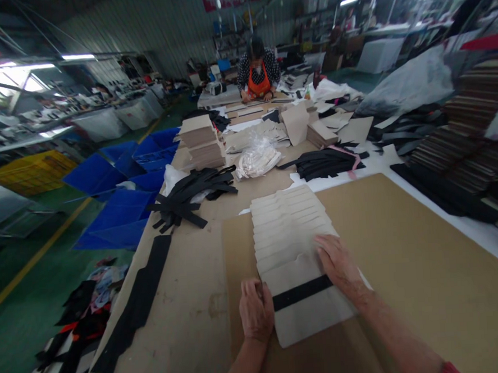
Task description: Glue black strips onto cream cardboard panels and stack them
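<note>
A row of overlapping pale grey-beige panels (291, 220) lies on brown board in front of me. Across the nearest panel (311, 318) runs a black strip (301, 293). My left hand (256, 310) is at the panel's left edge, fingers curled in at the strip's left end; the fingertips are partly hidden. On the right side, my right hand (338, 262) rests over the panels, fingers stretched out and lying along the surface beside the strip's right end. Its thumb is hard to make out.
More black strips (138, 306) lie along the table's left edge, with a black pile (190, 193) farther up. Beyond are a plastic-wrapped bundle (258, 160) and stacked boards (202, 141). Blue bins (120, 217) stand left on the floor. A co-worker (259, 73) works at the far end.
</note>
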Motion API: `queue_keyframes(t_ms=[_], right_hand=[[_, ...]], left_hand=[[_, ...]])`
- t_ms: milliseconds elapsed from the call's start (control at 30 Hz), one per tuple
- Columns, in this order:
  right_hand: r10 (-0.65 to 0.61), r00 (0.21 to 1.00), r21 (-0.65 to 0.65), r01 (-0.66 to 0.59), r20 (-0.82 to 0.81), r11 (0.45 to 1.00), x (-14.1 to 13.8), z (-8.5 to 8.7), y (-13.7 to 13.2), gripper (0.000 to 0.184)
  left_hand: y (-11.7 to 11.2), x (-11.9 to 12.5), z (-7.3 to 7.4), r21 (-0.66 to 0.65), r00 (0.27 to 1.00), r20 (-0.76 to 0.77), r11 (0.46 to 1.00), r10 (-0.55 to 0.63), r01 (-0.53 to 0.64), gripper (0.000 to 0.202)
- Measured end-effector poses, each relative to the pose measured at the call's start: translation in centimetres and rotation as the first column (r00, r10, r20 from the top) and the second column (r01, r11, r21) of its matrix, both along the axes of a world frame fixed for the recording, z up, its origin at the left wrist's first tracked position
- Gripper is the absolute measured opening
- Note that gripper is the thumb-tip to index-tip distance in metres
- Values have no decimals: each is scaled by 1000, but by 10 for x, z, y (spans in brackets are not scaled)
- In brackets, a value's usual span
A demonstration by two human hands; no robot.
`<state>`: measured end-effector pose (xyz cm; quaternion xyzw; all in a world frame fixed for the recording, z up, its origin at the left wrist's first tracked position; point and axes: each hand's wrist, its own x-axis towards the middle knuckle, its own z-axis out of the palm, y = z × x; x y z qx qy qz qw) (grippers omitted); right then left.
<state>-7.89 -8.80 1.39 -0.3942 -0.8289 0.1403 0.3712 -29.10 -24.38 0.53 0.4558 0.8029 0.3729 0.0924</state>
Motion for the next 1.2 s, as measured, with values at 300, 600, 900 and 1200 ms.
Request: queue_keyframes(t_ms=[300,600,900,1200], right_hand=[[-64,949,-163,120,310,979,100,-44,-189,42],[275,961,-623,-202,22,756,20,6,-302,34],[400,915,-571,-306,44,762,-69,16,-378,36],[294,955,-591,-208,52,780,-64,6,-387,31]], left_hand=[[-63,-73,57,-27,950,299,995,-85,97,34],[-348,-109,105,-121,948,-66,940,312,-318,42],[-452,13,23,-423,886,-403,811,232,-404,84],[-448,12,25,-521,882,-424,742,205,-422,81]])
